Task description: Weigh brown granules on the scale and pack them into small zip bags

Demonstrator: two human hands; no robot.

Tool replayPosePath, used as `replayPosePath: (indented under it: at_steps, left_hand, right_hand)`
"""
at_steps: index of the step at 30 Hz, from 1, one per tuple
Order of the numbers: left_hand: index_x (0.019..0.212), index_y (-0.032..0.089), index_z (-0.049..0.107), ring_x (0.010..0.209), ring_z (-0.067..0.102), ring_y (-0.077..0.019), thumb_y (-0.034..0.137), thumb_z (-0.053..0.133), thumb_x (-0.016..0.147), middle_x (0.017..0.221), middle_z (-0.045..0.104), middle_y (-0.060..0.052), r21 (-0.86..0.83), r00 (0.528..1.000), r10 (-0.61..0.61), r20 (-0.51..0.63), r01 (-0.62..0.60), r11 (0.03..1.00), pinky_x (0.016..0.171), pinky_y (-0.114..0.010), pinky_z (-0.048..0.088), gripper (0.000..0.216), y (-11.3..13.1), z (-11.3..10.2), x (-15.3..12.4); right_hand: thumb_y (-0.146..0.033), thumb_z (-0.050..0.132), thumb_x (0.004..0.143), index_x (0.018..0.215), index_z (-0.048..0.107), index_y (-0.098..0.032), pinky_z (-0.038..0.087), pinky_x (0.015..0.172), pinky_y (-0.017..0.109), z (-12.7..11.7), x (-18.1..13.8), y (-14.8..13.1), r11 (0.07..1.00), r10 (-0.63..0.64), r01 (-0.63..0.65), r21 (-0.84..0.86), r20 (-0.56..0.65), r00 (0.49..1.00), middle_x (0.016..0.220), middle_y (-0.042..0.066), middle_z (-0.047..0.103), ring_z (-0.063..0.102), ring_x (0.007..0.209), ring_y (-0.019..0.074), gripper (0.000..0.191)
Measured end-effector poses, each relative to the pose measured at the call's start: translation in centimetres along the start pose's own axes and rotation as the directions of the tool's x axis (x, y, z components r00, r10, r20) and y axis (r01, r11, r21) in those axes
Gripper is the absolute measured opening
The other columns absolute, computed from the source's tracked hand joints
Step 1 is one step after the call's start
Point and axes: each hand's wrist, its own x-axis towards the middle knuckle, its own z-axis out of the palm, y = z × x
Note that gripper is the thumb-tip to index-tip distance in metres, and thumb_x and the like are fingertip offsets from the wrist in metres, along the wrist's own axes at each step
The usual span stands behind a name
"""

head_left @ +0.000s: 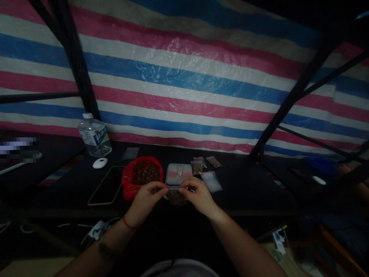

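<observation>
My left hand and my right hand meet over the front of a dark table. Both pinch the top edge of a small clear bag with dark brown bits in it. Just behind the bag lies a small flat scale with a shiny top. To the left of the scale, an open red plastic bag holds a heap of brown pieces. Right of the scale lie two small filled bags and an empty clear bag.
A water bottle stands at the back left, with a white oval object before it. A dark phone lies left of the red bag. A striped tarp and black frame bars close off the back. Cables and a plug strip sit below the table edge.
</observation>
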Motion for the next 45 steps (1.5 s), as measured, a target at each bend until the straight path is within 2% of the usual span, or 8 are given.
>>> replayPosePath:
  at_steps: [8, 15, 22, 29, 34, 38, 41, 45]
  left_hand:
    - [0.077, 0.016, 0.068, 0.076, 0.066, -0.0172, 0.032, 0.062, 0.074, 0.08, 0.072, -0.005, 0.063, 0.987, 0.16, 0.027, -0.161, 0.985, 0.07, -0.026, 0.052, 0.017, 0.2, 0.3, -0.8]
    - [0.074, 0.018, 0.068, 0.076, 0.066, -0.017, 0.028, 0.06, 0.078, 0.079, 0.072, -0.005, 0.189, 0.971, 0.232, 0.066, -0.24, 0.952, 0.072, -0.026, 0.052, 0.014, 0.6, 0.3, -1.4]
    - [0.077, 0.02, 0.069, 0.078, 0.066, -0.0163, 0.026, 0.058, 0.08, 0.081, 0.072, -0.004, 0.268, 0.947, 0.29, 0.141, -0.318, 0.909, 0.073, -0.025, 0.052, 0.013, 0.5, 0.5, -1.7]
    - [0.077, 0.02, 0.07, 0.079, 0.067, -0.0168, 0.026, 0.059, 0.08, 0.081, 0.073, -0.004, 0.298, 0.946, 0.309, 0.095, -0.323, 0.898, 0.074, -0.026, 0.053, 0.014, 0.2, 0.0, -1.2]
    - [0.071, 0.022, 0.072, 0.072, 0.067, -0.0166, 0.025, 0.063, 0.076, 0.075, 0.073, -0.004, 0.262, 0.95, 0.305, 0.063, -0.31, 0.914, 0.068, -0.025, 0.055, 0.011, 0.4, -0.2, -1.0]
    - [0.069, 0.022, 0.073, 0.072, 0.068, -0.0176, 0.027, 0.066, 0.074, 0.076, 0.074, -0.004, 0.255, 0.957, 0.288, 0.04, -0.289, 0.923, 0.068, -0.026, 0.056, 0.01, 0.6, -0.7, -0.6]
    - [0.069, 0.023, 0.073, 0.074, 0.069, -0.0184, 0.032, 0.065, 0.074, 0.077, 0.074, -0.003, 0.287, 0.956, 0.288, -0.05, -0.263, 0.921, 0.071, -0.027, 0.056, 0.012, 0.2, -1.9, 0.1]
    - [0.073, 0.023, 0.073, 0.077, 0.069, -0.0193, 0.039, 0.067, 0.073, 0.08, 0.074, -0.003, 0.34, 0.938, 0.285, -0.198, -0.207, 0.917, 0.076, -0.029, 0.056, 0.017, -0.8, -3.8, 1.1]
  right_hand:
    - [-0.023, 0.067, 0.074, 0.069, 0.069, -0.019, 0.043, 0.06, 0.024, 1.0, -0.6, -0.1, 0.997, -0.042, 0.042, 0.064, -0.007, 0.999, 0.069, 0.002, 0.064, 0.058, 0.066, 0.0131, 0.007]
    - [-0.025, 0.067, 0.074, 0.071, 0.069, -0.019, 0.044, 0.061, 0.024, 1.3, -1.0, -0.7, 0.997, -0.026, 0.025, 0.08, 0.005, 1.0, 0.072, 0.003, 0.065, 0.059, 0.068, 0.0138, 0.007]
    - [-0.015, 0.066, 0.07, 0.066, 0.068, -0.021, 0.046, 0.062, 0.024, 2.0, -1.3, -0.7, 0.997, -0.056, 0.057, 0.049, -0.009, 0.998, 0.068, 0.002, 0.065, 0.061, 0.067, 0.0145, 0.007]
    - [-0.024, 0.065, 0.077, 0.076, 0.075, -0.023, 0.048, 0.067, 0.025, 1.2, -0.8, -0.2, 0.993, 0.01, -0.02, 0.115, 0.091, 0.996, 0.075, 0.003, 0.07, 0.064, 0.071, 0.015, 0.009]
    - [-0.028, 0.074, 0.068, 0.066, 0.074, -0.023, 0.046, 0.057, 0.023, 0.5, -0.4, -0.2, 0.989, 0.068, -0.072, 0.128, 0.037, 0.997, 0.064, 0.001, 0.067, 0.061, 0.061, 0.0141, 0.006]
    - [-0.031, 0.07, 0.073, 0.069, 0.074, -0.023, 0.047, 0.063, 0.024, 0.3, -0.2, -0.2, 0.983, 0.074, -0.08, 0.164, 0.04, 0.996, 0.07, 0.002, 0.067, 0.062, 0.067, 0.0145, 0.01]
    - [-0.037, 0.064, 0.078, 0.068, 0.068, -0.02, 0.046, 0.063, 0.024, -1.4, 0.4, 0.8, 0.98, 0.125, -0.104, 0.171, -0.112, 0.986, 0.07, 0.002, 0.064, 0.059, 0.066, 0.0143, 0.02]
    - [-0.046, 0.056, 0.082, 0.084, 0.062, -0.019, 0.046, 0.058, 0.025, -6.6, 2.1, 2.7, 0.92, 0.271, -0.104, 0.378, -0.422, 0.865, 0.073, 0.003, 0.062, 0.056, 0.063, 0.014, 0.028]
